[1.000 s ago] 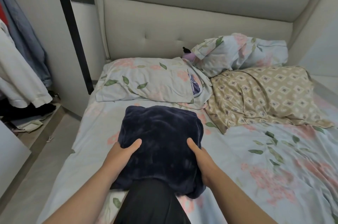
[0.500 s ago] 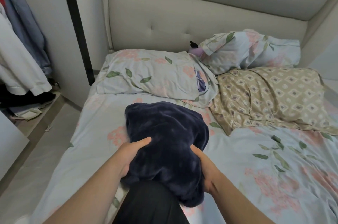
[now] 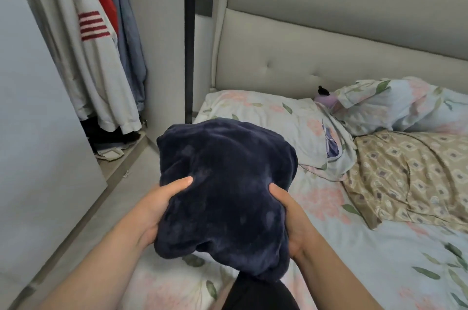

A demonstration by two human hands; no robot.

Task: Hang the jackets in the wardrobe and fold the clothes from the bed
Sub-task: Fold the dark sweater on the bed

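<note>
A folded dark navy fleece garment (image 3: pixel 225 190) is held up above the left edge of the bed (image 3: pixel 395 264). My left hand (image 3: pixel 162 206) grips its left side, thumb on top and fingers under it. My right hand (image 3: pixel 288 218) grips its right side in the same way. The open wardrobe (image 3: pixel 157 31) stands at the left, with a white jacket with red stripes (image 3: pixel 88 38), a red garment and blue jackets (image 3: pixel 129 38) hanging inside.
Two floral pillows (image 3: pixel 268 117) and a beige patterned cloth (image 3: pixel 410 175) lie near the padded headboard (image 3: pixel 329 56). A grey wardrobe door (image 3: pixel 33 119) stands open at the left. Crumpled clothes lie on the wardrobe floor (image 3: pixel 111 150). A dark trouser leg (image 3: pixel 258 294) shows below.
The navy garment has been lifted off the bed and carried left towards the wardrobe, both hands still gripping it. My view has swung left, showing more of the wardrobe.
</note>
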